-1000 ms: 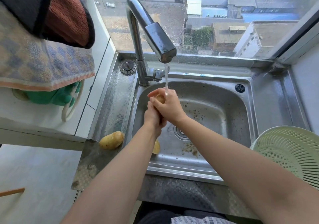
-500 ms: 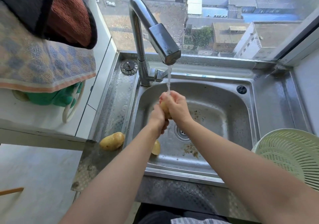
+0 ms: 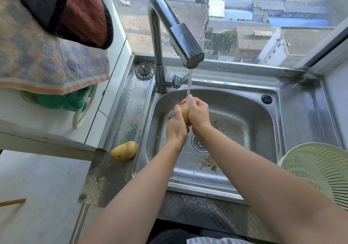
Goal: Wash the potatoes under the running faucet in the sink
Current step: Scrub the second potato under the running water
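As water (image 3: pixel 189 82) falls, potato (image 3: pixel 185 113) gripped between left hand (image 3: pixel 176 129), right hand (image 3: pixel 199 115) fingers (image 3: pixel 195 102)

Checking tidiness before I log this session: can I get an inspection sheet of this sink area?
Surface: steel sink, dirt bits near the drain.
Job's things: potato under the faucet stream; second potato on the left ledge.
Clutter: hanging towels, pale green colander at right.
Grippers: left hand and right hand both grip the potato.
Cables: nothing seen.
Surroundings: window onto rooftops.
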Demonstrator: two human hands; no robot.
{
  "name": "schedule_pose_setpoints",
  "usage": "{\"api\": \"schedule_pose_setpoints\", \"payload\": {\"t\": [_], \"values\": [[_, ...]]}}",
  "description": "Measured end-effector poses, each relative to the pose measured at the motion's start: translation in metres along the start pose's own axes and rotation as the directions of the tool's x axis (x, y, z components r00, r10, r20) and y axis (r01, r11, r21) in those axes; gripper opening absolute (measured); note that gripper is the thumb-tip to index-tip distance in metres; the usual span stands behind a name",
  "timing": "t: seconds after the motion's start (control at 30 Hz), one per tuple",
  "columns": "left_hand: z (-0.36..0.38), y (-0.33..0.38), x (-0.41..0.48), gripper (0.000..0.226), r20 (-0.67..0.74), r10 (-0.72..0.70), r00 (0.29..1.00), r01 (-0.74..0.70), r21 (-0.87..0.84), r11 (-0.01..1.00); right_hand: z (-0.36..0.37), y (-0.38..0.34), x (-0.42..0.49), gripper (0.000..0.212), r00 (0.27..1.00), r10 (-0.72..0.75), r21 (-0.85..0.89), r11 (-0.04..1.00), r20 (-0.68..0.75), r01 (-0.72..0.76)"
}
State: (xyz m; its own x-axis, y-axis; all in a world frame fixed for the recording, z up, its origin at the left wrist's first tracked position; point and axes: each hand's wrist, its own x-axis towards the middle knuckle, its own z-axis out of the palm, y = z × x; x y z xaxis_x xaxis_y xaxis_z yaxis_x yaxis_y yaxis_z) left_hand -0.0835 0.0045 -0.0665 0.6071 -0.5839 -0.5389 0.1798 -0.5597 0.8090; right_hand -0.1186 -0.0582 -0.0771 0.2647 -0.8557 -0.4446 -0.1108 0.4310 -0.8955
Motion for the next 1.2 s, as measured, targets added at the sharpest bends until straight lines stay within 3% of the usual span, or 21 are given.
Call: {"api": "schedule_pose_setpoints", "payload": {"t": [0.1,0.2,0.27,0.3,0.4,0.57,0.67,0.77,0.87,0.93,1.03,1.2], "values": [[0.005,0.003,-0.002,0.082,-0.015,0.110,0.994,-0.110,0.045,0.993,0.000,-0.002,0.001,0.044,0.998,0.040,0.047,0.998,-0.046,-0.038],[-0.001,0.004,0.014,0.071,-0.122,-0.059,0.991,0.058,-0.016,0.998,-0.010,0.007,-0.004,0.034,0.986,-0.043,0.043,0.998,0.163,0.036],[-0.007,-0.001,0.024,0.068,-0.123,-0.175,0.977,0.173,-0.029,0.985,-0.016,0.013,-0.007,0.036,0.943,-0.067,-0.009,0.997,0.325,0.073],[-0.008,-0.002,0.024,0.066,-0.102,-0.193,0.976,0.196,0.015,0.981,-0.018,0.014,-0.009,0.036,0.938,-0.064,-0.045,0.995,0.341,0.084],[-0.010,-0.003,0.015,0.069,-0.076,-0.104,0.992,0.119,0.229,0.966,-0.014,0.010,-0.004,0.015,0.986,-0.075,-0.147,0.984,0.150,0.097],[-0.011,-0.004,0.008,0.073,-0.087,0.196,0.977,-0.144,0.412,0.900,-0.006,0.007,0.003,0.036,0.970,0.221,0.041,0.975,-0.103,-0.218],[-0.015,-0.010,0.013,0.064,-0.068,0.210,0.975,-0.177,0.330,0.927,-0.010,0.004,0.001,0.034,0.967,0.245,0.028,0.968,0.072,-0.248],[-0.018,-0.012,0.017,0.067,-0.131,0.097,0.987,-0.067,0.222,0.973,-0.019,0.008,-0.007,0.039,0.942,0.147,-0.125,0.986,0.303,-0.113],[-0.016,-0.010,0.018,0.066,-0.131,0.095,0.987,-0.069,0.191,0.979,-0.021,0.013,-0.006,0.054,0.964,0.088,-0.267,0.963,0.249,-0.018],[-0.013,-0.009,0.016,0.065,-0.023,0.127,0.992,-0.127,0.005,0.992,-0.013,0.013,-0.003,0.059,0.982,0.079,-0.314,0.949,0.174,-0.021],[-0.010,-0.008,0.008,0.048,0.096,0.119,0.988,-0.093,-0.243,0.966,0.003,0.011,-0.002,0.055,0.996,0.072,-0.321,0.946,0.051,-0.052],[-0.011,-0.002,0.009,0.029,-0.001,-0.025,1.000,0.022,-0.426,0.905,-0.004,0.009,-0.006,0.044,0.987,0.085,-0.345,0.938,0.134,-0.034]]}}
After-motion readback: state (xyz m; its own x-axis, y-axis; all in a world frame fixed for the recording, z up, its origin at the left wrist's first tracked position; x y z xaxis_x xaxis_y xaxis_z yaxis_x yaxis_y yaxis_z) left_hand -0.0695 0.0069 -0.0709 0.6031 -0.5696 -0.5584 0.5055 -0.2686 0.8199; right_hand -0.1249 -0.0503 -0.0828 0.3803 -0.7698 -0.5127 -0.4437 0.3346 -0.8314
